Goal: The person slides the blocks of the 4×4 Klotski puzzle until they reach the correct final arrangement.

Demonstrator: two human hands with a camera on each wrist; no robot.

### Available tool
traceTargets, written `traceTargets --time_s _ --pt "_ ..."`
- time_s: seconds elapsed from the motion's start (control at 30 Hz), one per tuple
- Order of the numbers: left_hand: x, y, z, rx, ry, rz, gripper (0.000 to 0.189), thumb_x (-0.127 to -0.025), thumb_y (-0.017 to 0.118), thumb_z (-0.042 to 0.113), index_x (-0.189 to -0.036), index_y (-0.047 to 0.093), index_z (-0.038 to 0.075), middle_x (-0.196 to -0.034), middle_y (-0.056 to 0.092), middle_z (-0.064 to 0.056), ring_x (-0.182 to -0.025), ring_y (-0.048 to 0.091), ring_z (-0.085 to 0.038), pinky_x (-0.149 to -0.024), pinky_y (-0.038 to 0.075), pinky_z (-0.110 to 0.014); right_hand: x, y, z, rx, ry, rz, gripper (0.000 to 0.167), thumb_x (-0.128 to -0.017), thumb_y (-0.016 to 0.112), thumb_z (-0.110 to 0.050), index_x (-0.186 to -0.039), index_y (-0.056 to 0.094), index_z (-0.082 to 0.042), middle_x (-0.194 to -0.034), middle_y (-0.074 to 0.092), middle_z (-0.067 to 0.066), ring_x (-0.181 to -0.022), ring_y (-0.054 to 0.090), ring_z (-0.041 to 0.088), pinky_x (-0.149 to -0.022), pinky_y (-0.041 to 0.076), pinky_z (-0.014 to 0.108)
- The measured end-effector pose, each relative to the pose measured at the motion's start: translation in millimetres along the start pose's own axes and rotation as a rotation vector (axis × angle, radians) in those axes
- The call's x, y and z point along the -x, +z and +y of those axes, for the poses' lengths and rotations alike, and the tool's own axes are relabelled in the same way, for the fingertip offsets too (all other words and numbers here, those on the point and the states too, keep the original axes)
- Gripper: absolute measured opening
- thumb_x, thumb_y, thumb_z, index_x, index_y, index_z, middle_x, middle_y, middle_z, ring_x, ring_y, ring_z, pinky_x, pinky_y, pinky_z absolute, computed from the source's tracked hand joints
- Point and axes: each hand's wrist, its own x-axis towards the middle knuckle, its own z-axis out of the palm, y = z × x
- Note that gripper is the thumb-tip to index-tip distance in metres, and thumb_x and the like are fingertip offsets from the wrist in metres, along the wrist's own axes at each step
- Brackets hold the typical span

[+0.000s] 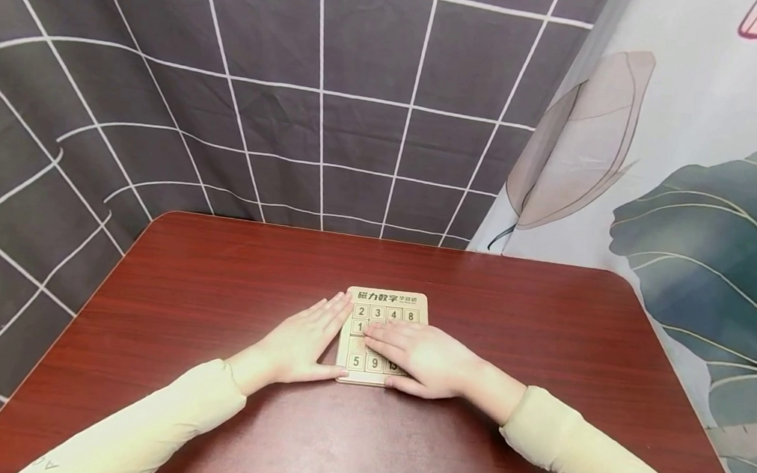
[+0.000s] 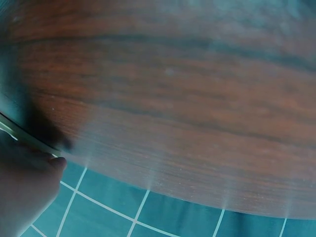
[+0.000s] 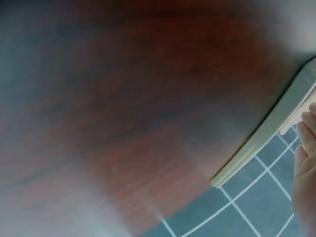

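Note:
A pale wooden number sliding puzzle (image 1: 388,298) lies flat on the table, with printed characters along its top. Tiles 2, 3, 4 and 8 form its upper row; 1, 5 and 9 show at the left and bottom. Against the puzzle's left edge rests my left hand (image 1: 302,341), fingers straight and thumb at the lower left corner. My right hand (image 1: 431,360) lies over the right and middle tiles, fingers extended, hiding several of them. In the right wrist view, the board's thick side (image 3: 261,138) runs beside the hand.
The puzzle is on a dark red wood-grain table (image 1: 213,275) with rounded far corners. Behind it hangs a grey curtain with white grid lines (image 1: 360,137). A white curtain with leaf prints (image 1: 709,243) hangs along the right side.

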Motion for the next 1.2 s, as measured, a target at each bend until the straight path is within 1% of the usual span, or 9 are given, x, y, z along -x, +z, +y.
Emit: traceTargets --time_s 0.2,0.4,0.57,0.8,0.93,1.03,1.2 --pt "-0.5 0.4 -0.3 0.006 -0.003 -0.002 0.105 -0.097 0.062 0.064 -0.164 0.026 -0.008 -0.175 0.023 -0.024 -0.164 0.025 -0.036 -0.134 0.029 -0.047 -7.3 5 8 0.005 0.020 -0.017 0.063 -0.103 0.065 -0.040 -0.155 0.054 -0.007 -0.160 0.056 0.008 -0.148 0.055 0.025 -0.124 0.045 0.041" --pt "-0.3 0.4 -0.4 0.004 -0.002 -0.006 0.104 -0.097 0.061 0.064 -0.165 0.026 -0.008 -0.175 0.022 -0.024 -0.164 0.025 -0.036 -0.134 0.028 -0.047 -12.0 6 8 0.003 0.030 -0.050 0.063 -0.104 0.063 -0.040 -0.156 0.053 -0.007 -0.161 0.055 0.009 -0.150 0.053 0.025 -0.126 0.044 0.041" --pt "0.1 0.3 0.1 0.008 0.000 -0.005 0.105 -0.097 0.061 0.064 -0.165 0.026 -0.008 -0.175 0.021 -0.024 -0.164 0.024 -0.036 -0.134 0.028 -0.048 -8.1 4 3 -0.008 -0.009 -0.028 0.064 -0.102 0.066 -0.040 -0.154 0.054 -0.005 -0.160 0.056 0.011 -0.149 0.054 0.027 -0.124 0.046 0.043" --pt "-0.2 2.3 -1.0 -0.004 0.005 0.012 0.106 -0.097 0.062 0.065 -0.165 0.026 -0.008 -0.175 0.022 -0.025 -0.164 0.025 -0.036 -0.134 0.028 -0.048 0.2 6 -8 -0.007 -0.066 0.005 0.066 -0.102 0.066 -0.042 -0.155 0.053 -0.004 -0.160 0.056 0.010 -0.149 0.054 0.025 -0.124 0.045 0.041" --pt "-0.5 3.7 -1.7 -0.011 0.008 0.020 0.106 -0.097 0.061 0.066 -0.164 0.026 -0.008 -0.175 0.022 -0.025 -0.164 0.025 -0.036 -0.134 0.029 -0.047 1.1 5 -9 -0.004 -0.076 0.011 0.067 -0.102 0.066 -0.042 -0.155 0.053 -0.004 -0.159 0.057 0.010 -0.149 0.054 0.024 -0.125 0.045 0.040" --pt "-0.3 4.2 -1.8 -0.010 0.009 0.016 0.106 -0.097 0.061 0.065 -0.165 0.025 -0.008 -0.175 0.022 -0.025 -0.164 0.025 -0.036 -0.134 0.028 -0.047 -1.4 3 -6 -0.015 -0.053 0.010 0.066 -0.101 0.067 -0.041 -0.155 0.053 -0.004 -0.158 0.057 0.010 -0.148 0.055 0.024 -0.124 0.046 0.041" --pt "-0.1 2.7 -1.0 -0.007 0.007 0.010 0.105 -0.097 0.061 0.065 -0.164 0.026 -0.008 -0.175 0.022 -0.025 -0.164 0.025 -0.036 -0.134 0.029 -0.047 -11.1 3 7 -0.033 0.035 -0.037 0.064 -0.103 0.064 -0.039 -0.156 0.052 -0.005 -0.161 0.054 0.010 -0.151 0.052 0.027 -0.125 0.044 0.044"
